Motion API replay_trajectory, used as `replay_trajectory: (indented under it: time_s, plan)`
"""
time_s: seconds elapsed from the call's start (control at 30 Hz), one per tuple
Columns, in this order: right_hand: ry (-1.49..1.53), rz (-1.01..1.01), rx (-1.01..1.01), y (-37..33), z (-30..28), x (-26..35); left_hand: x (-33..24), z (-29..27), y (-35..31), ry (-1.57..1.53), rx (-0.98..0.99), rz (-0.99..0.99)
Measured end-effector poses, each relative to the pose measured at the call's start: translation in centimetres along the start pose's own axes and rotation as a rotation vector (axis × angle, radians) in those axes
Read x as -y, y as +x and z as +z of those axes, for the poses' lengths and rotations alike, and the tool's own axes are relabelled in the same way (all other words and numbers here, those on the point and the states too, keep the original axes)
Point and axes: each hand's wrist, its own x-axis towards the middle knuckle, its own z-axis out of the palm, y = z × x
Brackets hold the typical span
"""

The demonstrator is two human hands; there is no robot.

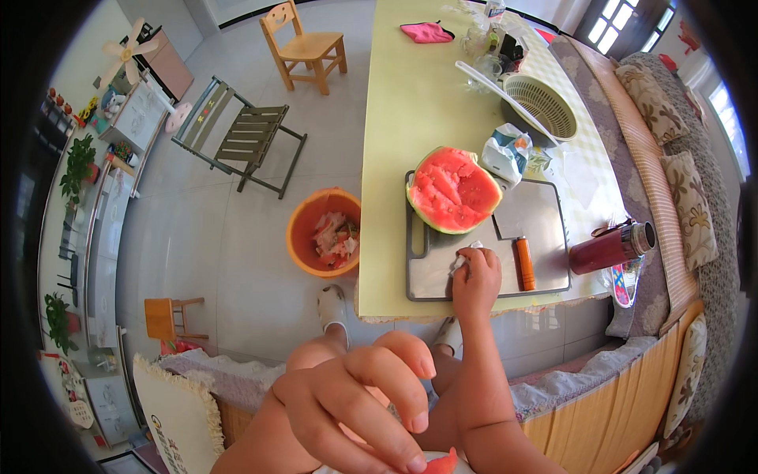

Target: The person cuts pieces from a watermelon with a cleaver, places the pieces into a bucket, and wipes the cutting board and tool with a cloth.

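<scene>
In the head view, the step in hand looks like wiping with a melon piece held: the left hand (355, 403), near, seems to pinch a red melon piece (442, 464); the right hand (480, 276) grips 1 white tissue (459, 261) on the cutting board (430, 278), left of the orange handle (524, 265). The scooped melon (454, 189) sits farther off. Next calls for a gentle pinch (soft flesh). The piece is mostly cut off; the left thumb is unclear.
</scene>
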Motion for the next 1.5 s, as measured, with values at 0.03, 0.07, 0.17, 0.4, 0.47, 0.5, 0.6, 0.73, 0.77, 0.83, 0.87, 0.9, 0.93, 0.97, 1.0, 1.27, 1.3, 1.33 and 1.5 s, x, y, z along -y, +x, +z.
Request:
replay_trajectory:
  time_s: [0.03,0.07,0.17,0.4,0.47,0.5,0.6,0.73,0.77,0.83,0.87,0.9,0.93,0.97,1.0,1.27,1.3,1.33,1.5]
  plan:
    - [0.012,-0.008,0.003,0.1,0.1,0.1,-0.3,0.1,0.3,0.023,-0.011,-0.017]
    - [0.023,-0.016,0.007,0.1,0.2,0.1,-0.7,0.3,0.8,0.045,-0.023,-0.034]
    - [0.001,-0.014,-0.007,-0.1,-0.2,-0.8,0.2,-0.5,-0.1,0.053,-0.046,-0.1]
    - [1.025,0.669,-0.012,0.9,-2.0,-0.3,5.6,-2.7,-2.0,0.576,-0.124,-0.673]
    - [1.356,0.735,0.013,1.1,-2.1,-0.8,8.2,-2.0,-3.7,0.789,-0.019,-0.696]
    - [1.52,0.762,0.024,1.2,-2.3,-1.2,9.2,-1.5,-3.9,0.892,0.035,-0.703]
    - [1.62,0.78,0.161,1.1,-2.5,-1.4,11.0,-0.6,-4.3,1.095,0.202,-0.619]
    - [1.702,0.709,0.313,0.9,-2.5,-1.7,11.8,-1.0,-5.3,1.131,0.19,-0.685]
    - [1.717,0.701,0.366,1.0,-2.9,-1.9,12.0,-1.4,-5.6,1.135,0.179,-0.676]
    - [1.566,0.693,0.304,1.5,-3.6,-1.2,12.2,-2.2,-5.7,1.099,0.079,-0.6]
    - [1.491,0.688,0.275,1.7,-3.7,-1.0,12.3,-2.7,-6.2,1.087,0.058,-0.605]
    - [1.391,0.671,0.147,1.7,-3.7,-1.4,12.4,-3.0,-6.1,1.069,0.039,-0.608]
    - [1.288,0.652,0.023,1.5,-3.5,-2.0,12.3,-3.3,-6.1,1.079,0.058,-0.668]
    - [1.182,0.63,-0.098,1.5,-3.6,-2.5,12.4,-3.3,-5.8,1.107,0.049,-0.697]
    - [1.095,0.625,-0.163,1.6,-3.8,-2.5,12.4,-3.4,-5.7,1.142,0.038,-0.727]
    - [0.992,0.565,-0.28,1.8,-4.0,-3.7,12.6,-3.8,-5.7,1.167,-0.038,-0.684]
    - [0.98,0.546,-0.29,1.7,-4.0,-3.8,12.7,-4.0,-5.7,1.204,-0.04,-0.667]
    - [0.968,0.527,-0.301,1.6,-4.0,-4.0,12.7,-4.3,-5.7,1.24,-0.041,-0.65]
    - [0.701,0.458,-0.376,1.6,-4.2,-4.9,13.3,-5.0,-6.6,1.442,0.066,-0.525]
